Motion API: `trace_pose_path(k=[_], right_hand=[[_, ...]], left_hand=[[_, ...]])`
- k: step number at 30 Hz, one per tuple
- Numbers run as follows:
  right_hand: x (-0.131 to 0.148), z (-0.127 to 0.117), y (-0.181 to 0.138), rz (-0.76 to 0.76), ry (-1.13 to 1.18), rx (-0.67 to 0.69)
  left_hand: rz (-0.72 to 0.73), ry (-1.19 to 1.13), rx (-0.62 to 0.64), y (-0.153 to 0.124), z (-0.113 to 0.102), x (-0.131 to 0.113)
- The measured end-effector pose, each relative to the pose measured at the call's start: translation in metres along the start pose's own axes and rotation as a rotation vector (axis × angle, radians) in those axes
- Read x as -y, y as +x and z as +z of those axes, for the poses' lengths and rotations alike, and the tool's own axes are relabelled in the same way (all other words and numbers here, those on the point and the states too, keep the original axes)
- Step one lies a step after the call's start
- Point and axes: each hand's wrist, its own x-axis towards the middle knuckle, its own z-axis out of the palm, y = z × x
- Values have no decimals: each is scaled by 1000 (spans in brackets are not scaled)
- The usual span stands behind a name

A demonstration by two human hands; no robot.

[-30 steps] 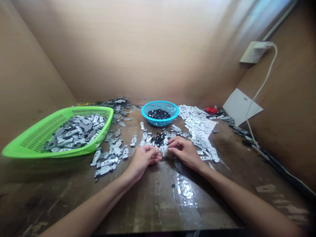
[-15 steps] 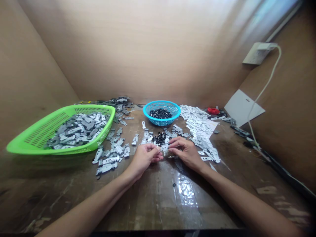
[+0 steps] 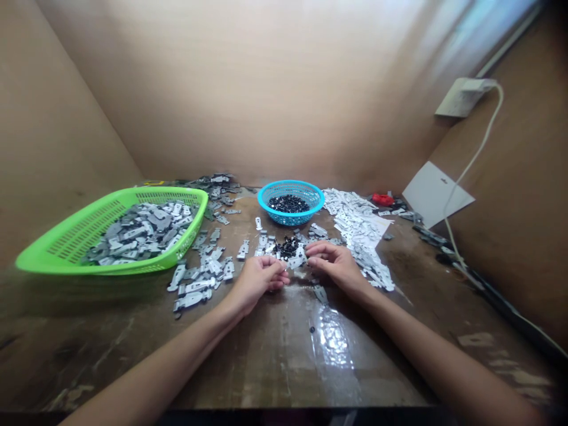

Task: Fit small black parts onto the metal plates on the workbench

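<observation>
grey, flat, elongated pieces (image 3: pixel 298 258) of thin metal or stiff plastic, i cannot tell which, lie between the hands near the centre of the frame, beside a loose heap of small, black, round-headed parts (image 3: pixel 287 247). the left hand (image 3: pixel 265 275) has thumb and fingers drawn together; whether something small sits at the tips, i cannot tell. the right hand (image 3: pixel 335 266) is loosely curled, its fingertips next to the nearest grey piece, and contact is unclear. more grey pieces fill the bright green, slotted plastic basket (image 3: pixel 44 254) at the left of the frame. each piece should be light, stiff and rather smooth, likely to slide on the glossy brown desk (image 3: pixel 248 367); a pinch across the long edges near the middle looks surest. the black parts seem tiny and apt to roll, best taken by their heads.
</observation>
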Motion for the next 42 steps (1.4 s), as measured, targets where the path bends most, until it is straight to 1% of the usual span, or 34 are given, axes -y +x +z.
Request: trace_pose_path(k=[3, 5, 8, 11, 14, 18, 20, 24, 28, 31, 34, 36, 39, 42], right_hand=[[-1, -2, 0, 91, 47, -39], [-2, -2, 0, 154, 45, -41], [-2, 0, -1, 220, 61, 20], [0, 1, -2, 288, 141, 111], [-2, 3, -3, 346, 218, 137], [-5, 4, -3, 389, 271, 115], [-6, 4, -3, 403, 283, 102], [-4, 1, -2, 426, 328, 106], [-4, 0, -2, 431, 349, 115], [-4, 1, -3, 416, 314, 107], [0, 2, -4, 364, 225, 84], [4, 4, -5, 275, 123, 42], [9, 6, -8, 71, -110, -20], [11, 8, -11, -86, -292, -23]], left_hand=[[-24, 19, 7, 0, -1, 0], [-35, 32, 20, 0, -1, 0], [-33, 44, 42, -1, 0, 0], [-20, 55, 50, -2, 1, -2], [7, 70, 59, -4, 3, -4], [55, 106, 87, -5, 4, -4], [56, 86, 108, -5, 3, -4], [2, -18, 157, -3, 2, -2], [-49, -70, 164, -1, 1, 2], [-64, -72, 147, 1, 0, 4], [-61, -67, 92, 2, -2, 5], [-53, -58, 55, 3, -3, 4], [-37, -54, 24, 1, -3, 1], [-29, -64, 28, -1, -1, -1]])
